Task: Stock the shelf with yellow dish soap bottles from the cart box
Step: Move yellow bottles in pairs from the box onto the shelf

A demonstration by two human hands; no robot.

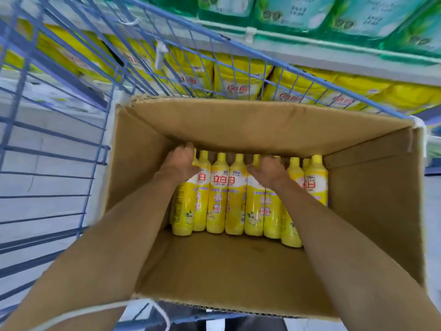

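Observation:
An open cardboard box (372, 187) sits in a blue wire cart (55, 149). Several yellow dish soap bottles (218, 194) with yellow caps stand in a row against the box's far wall. Both my arms reach down into the box. My left hand (180, 161) rests on the top of the leftmost bottles, fingers curled over the caps. My right hand (268, 169) lies over the necks of bottles right of the middle. Whether either hand has closed around a bottle is hidden by the backs of the hands.
Beyond the cart, a shelf (334, 51) holds yellow refill pouches (236, 77) on the lower level and green packs (298, 13) above. The near half of the box floor (226, 266) is bare cardboard. A white cord (100, 309) hangs at the cart's near edge.

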